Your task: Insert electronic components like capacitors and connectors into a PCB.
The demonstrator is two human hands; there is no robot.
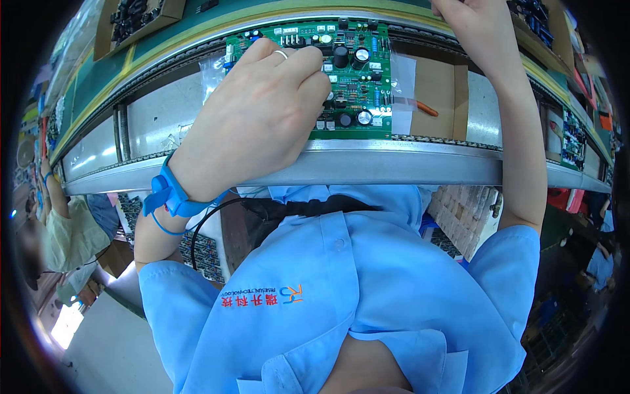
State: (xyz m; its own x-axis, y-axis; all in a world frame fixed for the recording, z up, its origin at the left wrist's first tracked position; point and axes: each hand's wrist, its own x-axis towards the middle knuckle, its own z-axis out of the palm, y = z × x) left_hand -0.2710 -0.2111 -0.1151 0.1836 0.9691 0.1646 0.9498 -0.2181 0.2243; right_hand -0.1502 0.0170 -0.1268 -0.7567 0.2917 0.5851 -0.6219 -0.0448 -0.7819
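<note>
A green circuit board, crowded with black capacitors, white connectors and other small parts, lies across the rails of a conveyor. My left hand is over the board's left half, knuckles raised and fingers curled down onto the parts near its far edge. The fingertips are hidden beneath the hand, so what they grip does not show. A ring is on one finger, and a blue wrist strap with a cord circles that wrist. My right hand reaches to the far right, beside a box of dark parts, its fingers mostly cut off by the top edge.
Cardboard boxes of dark parts stand at the far left and far right. The metal conveyor rail runs between me and the board. An orange-handled tool lies right of the board. Another board sits farther right; other people work both sides.
</note>
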